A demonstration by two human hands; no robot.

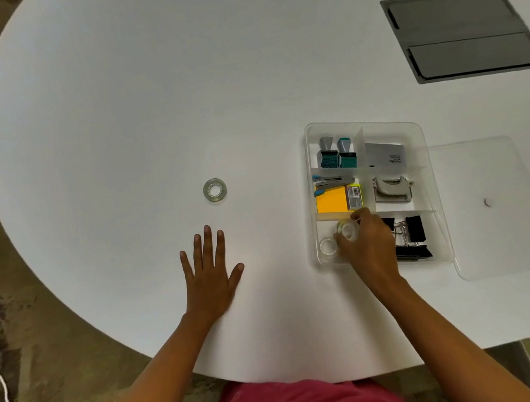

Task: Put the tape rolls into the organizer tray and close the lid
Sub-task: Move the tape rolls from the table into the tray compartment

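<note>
A clear organizer tray (422,134) sits on the white table at the right. My right hand (368,241) reaches into its near-left compartment, fingers closed on a clear tape roll (347,230). Another tape roll (328,246) lies in the same compartment, just left of my fingers. A third tape roll (215,190) lies flat on the table, well left of the tray. My left hand (210,271) rests flat on the table with fingers spread, below that roll. The clear lid (498,205) lies flat on the table, right of the tray.
The tray's other compartments hold stamps (338,155), a stapler (333,183), yellow sticky notes (332,204), a hole punch (391,188), a grey box (384,152) and black binder clips (411,238). A dark cable hatch (463,32) is set into the table at far right.
</note>
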